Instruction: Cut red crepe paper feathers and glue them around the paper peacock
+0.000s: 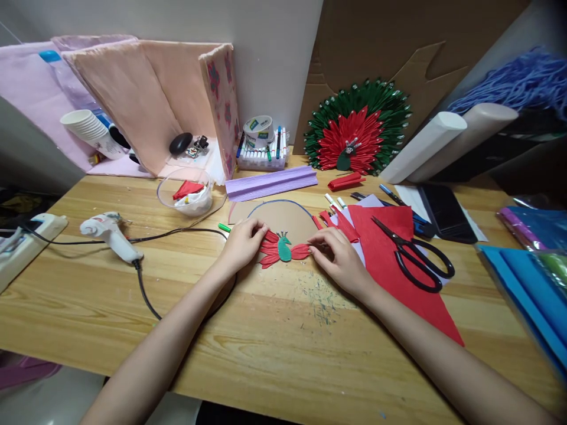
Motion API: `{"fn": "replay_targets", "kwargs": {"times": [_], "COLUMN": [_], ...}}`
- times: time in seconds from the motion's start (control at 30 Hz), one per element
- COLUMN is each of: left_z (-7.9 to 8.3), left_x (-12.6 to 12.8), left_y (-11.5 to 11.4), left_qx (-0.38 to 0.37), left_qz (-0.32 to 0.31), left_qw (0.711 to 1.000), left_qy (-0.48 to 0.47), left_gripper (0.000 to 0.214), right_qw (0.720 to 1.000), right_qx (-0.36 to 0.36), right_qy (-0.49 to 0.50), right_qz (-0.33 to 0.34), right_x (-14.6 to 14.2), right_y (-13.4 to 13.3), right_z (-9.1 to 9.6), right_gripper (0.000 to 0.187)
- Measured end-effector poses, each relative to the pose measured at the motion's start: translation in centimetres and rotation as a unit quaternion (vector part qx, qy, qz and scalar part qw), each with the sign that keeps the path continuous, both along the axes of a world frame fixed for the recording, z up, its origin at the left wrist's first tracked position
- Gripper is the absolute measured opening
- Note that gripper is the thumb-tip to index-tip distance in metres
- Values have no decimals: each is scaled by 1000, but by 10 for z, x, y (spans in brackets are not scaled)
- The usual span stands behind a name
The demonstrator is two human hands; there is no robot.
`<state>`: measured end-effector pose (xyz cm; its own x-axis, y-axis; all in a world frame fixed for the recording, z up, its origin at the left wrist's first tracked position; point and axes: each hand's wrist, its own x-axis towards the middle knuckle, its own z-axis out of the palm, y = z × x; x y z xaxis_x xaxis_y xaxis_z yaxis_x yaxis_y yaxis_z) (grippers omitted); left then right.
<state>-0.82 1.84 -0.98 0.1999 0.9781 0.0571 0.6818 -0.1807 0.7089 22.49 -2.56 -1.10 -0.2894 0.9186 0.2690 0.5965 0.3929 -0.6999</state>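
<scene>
A brown cardboard half-disc (283,217) with a blue outline lies on the wooden table (274,342). A small green paper peacock body (284,248) sits at its lower edge, with red paper petals (269,251) fanned to both sides. My left hand (243,243) presses its curled fingers onto the left petals. My right hand (337,257) pinches the red petal on the right side. Loose folded red petals (339,224) lie just beyond my right hand.
Black scissors (416,255) rest on a red paper sheet (398,265). A glue gun (110,231) with its cord lies at left. A clear bowl (186,195), purple folded paper (270,183), markers (263,154), a finished peacock fan (357,131), a phone (445,211) and blue sheets (522,283) surround the work.
</scene>
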Motion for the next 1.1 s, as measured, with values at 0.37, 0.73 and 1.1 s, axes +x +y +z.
{"fn": "replay_targets", "kwargs": {"times": [0.37, 0.73, 1.1], "left_z": [-2, -3, 5], "left_x": [1, 2, -9], "left_y": [0, 1, 1], "left_qx": [47, 65, 96], "left_qz": [-33, -48, -46], "left_qw": [998, 997, 994], "left_qy": [24, 0, -29], "left_gripper": [18, 15, 12], "right_qw": [1000, 1000, 1000], "right_qx": [1, -5, -9], "right_qy": [-15, -9, -13], "right_qz": [2, 1, 0], "right_x": [0, 1, 1], "right_y": [0, 0, 0], "right_z": [0, -2, -2], "right_gripper": [9, 10, 9]}}
